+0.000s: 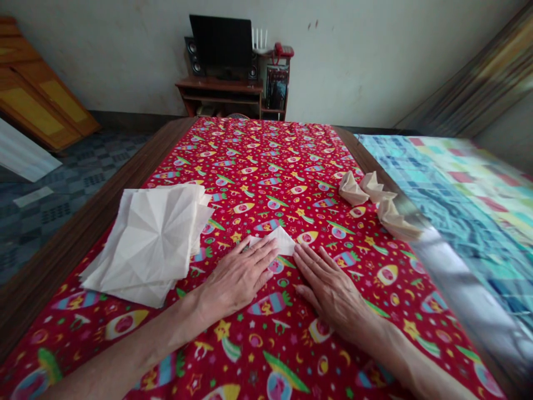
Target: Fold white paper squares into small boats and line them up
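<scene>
A small folded white paper (284, 243) with a pointed top lies flat on the red patterned cloth, between my two hands. My left hand (241, 272) rests palm down with fingers stretched out, its fingertips pressing on the paper's left part and hiding some of it. At the paper's right corner lie the fingertips of my right hand (328, 286), flat, with the thumb apart. To the left sits a stack of creased white paper sheets (156, 239), the top one marked with fold lines running out from its centre. Several folded paper shapes (400, 222) stand at the right edge.
The red cloth (266, 161) covers a table with dark wooden edges (166, 150). Beyond its far end a desk (220, 86) holds a monitor (222, 47), speakers and a red telephone (283, 50). A bed with a checked cover (449, 183) adjoins on the right; a wooden cabinet (41, 89) stands left.
</scene>
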`<state>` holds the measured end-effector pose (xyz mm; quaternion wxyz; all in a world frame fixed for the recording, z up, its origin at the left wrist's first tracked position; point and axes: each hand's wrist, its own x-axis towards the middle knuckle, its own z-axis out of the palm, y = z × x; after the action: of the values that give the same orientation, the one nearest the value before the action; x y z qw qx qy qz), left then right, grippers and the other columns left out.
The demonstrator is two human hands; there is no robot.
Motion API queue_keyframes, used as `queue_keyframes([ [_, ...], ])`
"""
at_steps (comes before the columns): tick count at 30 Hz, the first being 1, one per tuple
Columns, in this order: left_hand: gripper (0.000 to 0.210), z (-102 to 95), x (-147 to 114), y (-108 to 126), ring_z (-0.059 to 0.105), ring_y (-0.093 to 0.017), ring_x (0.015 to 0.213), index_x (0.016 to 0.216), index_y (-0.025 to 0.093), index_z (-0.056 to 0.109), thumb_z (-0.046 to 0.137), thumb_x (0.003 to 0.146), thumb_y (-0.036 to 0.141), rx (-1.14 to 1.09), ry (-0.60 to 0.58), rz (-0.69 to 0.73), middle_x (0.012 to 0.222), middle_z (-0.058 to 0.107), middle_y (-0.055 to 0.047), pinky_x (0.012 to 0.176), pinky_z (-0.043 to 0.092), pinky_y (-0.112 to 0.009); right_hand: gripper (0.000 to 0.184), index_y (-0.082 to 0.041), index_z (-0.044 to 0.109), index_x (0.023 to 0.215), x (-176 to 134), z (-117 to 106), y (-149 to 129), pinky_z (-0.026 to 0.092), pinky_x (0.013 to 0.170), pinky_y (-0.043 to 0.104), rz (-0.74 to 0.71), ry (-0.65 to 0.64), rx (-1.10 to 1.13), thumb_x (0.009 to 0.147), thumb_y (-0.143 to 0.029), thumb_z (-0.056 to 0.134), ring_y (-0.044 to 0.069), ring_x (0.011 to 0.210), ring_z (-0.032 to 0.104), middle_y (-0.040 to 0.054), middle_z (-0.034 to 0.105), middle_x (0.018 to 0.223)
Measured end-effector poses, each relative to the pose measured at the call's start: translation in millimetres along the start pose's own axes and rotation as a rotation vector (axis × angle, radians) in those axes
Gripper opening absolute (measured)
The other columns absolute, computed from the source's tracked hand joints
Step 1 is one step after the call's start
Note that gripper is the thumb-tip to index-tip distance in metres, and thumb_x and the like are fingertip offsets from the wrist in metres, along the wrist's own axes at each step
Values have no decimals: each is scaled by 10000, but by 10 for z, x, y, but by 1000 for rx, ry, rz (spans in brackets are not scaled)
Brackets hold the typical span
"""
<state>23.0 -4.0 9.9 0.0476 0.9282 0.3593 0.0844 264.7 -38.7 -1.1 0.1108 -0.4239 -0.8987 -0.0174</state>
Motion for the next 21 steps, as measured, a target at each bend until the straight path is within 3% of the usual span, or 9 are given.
queue_keyframes([
  [7,425,-49,-199,-142,340,-195,1363,1384,187,405,361,969,265,66,45,-80,1469,380,-29,1122,272,-446,403,-115,462,1342,54,-23,-35,324,1083,476,23,128,-25,972,-265,404,237,1280,452,121,503,1368],
  [12,341,0,-213,-237,486,-235,1253,1229,162,583,423,938,236,76,207,-129,1327,559,-51,1051,385,-461,190,-164,624,1034,249,-38,-34,285,1050,471,17,226,-57,955,-255,477,208,1028,615,71,694,1079],
  [15,283,39,-117,-266,580,-221,1121,1096,125,660,453,920,204,37,329,-126,1180,660,-82,985,460,-404,181,-169,615,840,429,-76,-41,331,957,460,25,164,-115,936,-283,512,203,861,609,47,690,858],
  [21,238,70,52,-273,589,-192,1009,1046,143,664,461,927,180,-73,378,-112,1085,680,-71,896,514,-356,107,-173,596,877,641,-66,-34,371,752,350,-84,62,-164,923,-180,499,189,799,532,50,628,848],
])
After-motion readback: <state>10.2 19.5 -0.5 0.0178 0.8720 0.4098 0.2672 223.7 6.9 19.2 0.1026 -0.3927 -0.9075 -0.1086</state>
